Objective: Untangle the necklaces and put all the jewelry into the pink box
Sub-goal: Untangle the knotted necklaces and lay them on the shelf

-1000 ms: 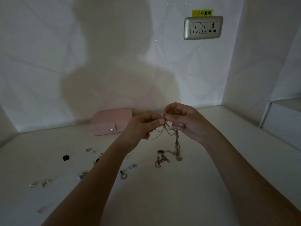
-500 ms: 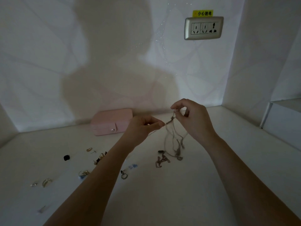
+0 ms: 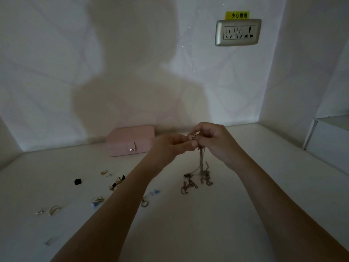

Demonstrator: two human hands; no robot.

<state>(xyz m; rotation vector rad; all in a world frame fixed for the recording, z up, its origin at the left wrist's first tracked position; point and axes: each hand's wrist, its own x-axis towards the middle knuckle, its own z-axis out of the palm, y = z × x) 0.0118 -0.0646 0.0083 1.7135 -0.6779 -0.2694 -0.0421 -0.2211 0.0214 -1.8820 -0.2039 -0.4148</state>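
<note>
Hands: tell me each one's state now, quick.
Left hand: pinches the tangled necklaces near the top.
Right hand: also pinches the tangled necklaces at the top.

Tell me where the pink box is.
The pink box sits closed at the back, against the wall, just left of the left hand in the head view.
</note>
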